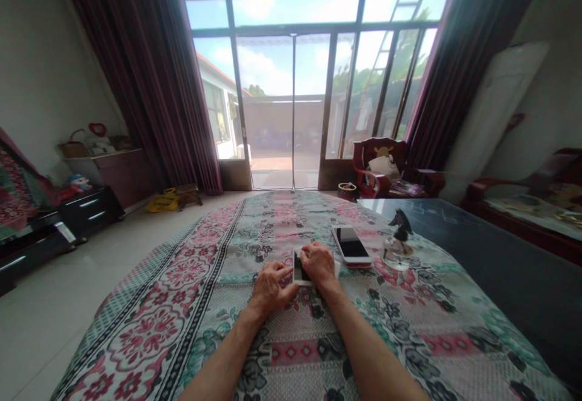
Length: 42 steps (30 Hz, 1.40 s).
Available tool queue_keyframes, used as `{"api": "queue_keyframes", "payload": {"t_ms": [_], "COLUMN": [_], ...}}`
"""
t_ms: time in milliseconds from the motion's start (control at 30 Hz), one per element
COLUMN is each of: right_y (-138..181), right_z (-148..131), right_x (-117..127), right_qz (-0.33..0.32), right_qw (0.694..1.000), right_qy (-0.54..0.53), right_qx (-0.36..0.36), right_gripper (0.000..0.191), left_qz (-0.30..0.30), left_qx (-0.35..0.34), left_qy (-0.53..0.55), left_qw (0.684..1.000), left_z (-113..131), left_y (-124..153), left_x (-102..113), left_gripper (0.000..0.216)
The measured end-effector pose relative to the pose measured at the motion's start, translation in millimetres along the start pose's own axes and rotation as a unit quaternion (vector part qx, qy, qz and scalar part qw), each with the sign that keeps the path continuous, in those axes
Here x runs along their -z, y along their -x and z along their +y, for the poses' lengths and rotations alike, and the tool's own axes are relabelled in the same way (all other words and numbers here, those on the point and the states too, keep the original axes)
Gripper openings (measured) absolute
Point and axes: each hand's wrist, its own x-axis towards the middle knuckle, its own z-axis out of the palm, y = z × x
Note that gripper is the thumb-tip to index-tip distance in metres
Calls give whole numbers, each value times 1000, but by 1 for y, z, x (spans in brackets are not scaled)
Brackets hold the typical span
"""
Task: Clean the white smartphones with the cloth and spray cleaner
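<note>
- The flowered cloth (191,268) covers the surface in front of you, and both your forearms lie on it, reaching toward its far edge.
- A phone with a red rim (351,246) lies screen up, just beside your right hand and on the side nearer the surface's right edge.
- A dark horse figurine on a clear base (399,237) stands further right, near the phone but apart from it, where the cloth meets the bare dark tabletop (477,249).
- Nothing lies between your hands.
- The small white-edged device (300,268) rests flat on the cloth near the middle of the surface, its dark face up.
- Your right hand (318,263) is closed over its right half, hiding that part.
- Your left hand (269,289) is curled with its fingertips against the device's left edge; you cannot tell whether they grip it.
</note>
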Motion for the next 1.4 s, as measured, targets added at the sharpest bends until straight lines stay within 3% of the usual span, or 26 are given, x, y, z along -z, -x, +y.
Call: {"api": "queue_keyframes", "payload": {"t_ms": [333, 600, 900, 1400], "right_y": [2, 4, 8, 11], "right_z": [9, 23, 30, 26], "right_x": [-9, -9, -15, -5], "right_qz": [32, 25, 45, 18], "right_qw": [997, 990, 984, 993], "right_qy": [-70, -116, -137, -48], "right_qx": [-7, 80, 103, 106], "right_gripper": [20, 21, 21, 21], "left_qz": [1, 6, 12, 2], "left_qx": [11, 20, 13, 15], "left_qy": [18, 28, 22, 21], "left_qw": [1000, 999, 1000, 1000], "left_z": [3, -1, -4, -2], "left_y": [-1, 0, 0, -1], "left_x": [2, -2, -5, -3], "left_gripper": [31, 31, 28, 26]}}
